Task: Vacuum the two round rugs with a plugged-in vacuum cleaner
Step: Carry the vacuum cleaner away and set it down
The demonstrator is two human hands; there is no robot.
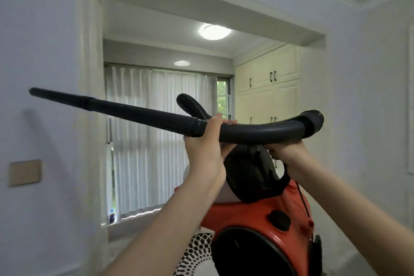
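Two hands are raised with the vacuum cleaner [257,219]: its black wand [134,112] is gripped by the left hand [206,148], while the right hand [284,152] is curled under the bent handle, its hold partly hidden. Bulky weight is likely; the stiff wand suits gripping. One patterned rug [197,251] is barely glimpsed below; the plug cannot be seen.

One head-worn wide-angle view, close behind the raised forearms, faces forward and slightly upward toward the curtained window [156,136] and ceiling.
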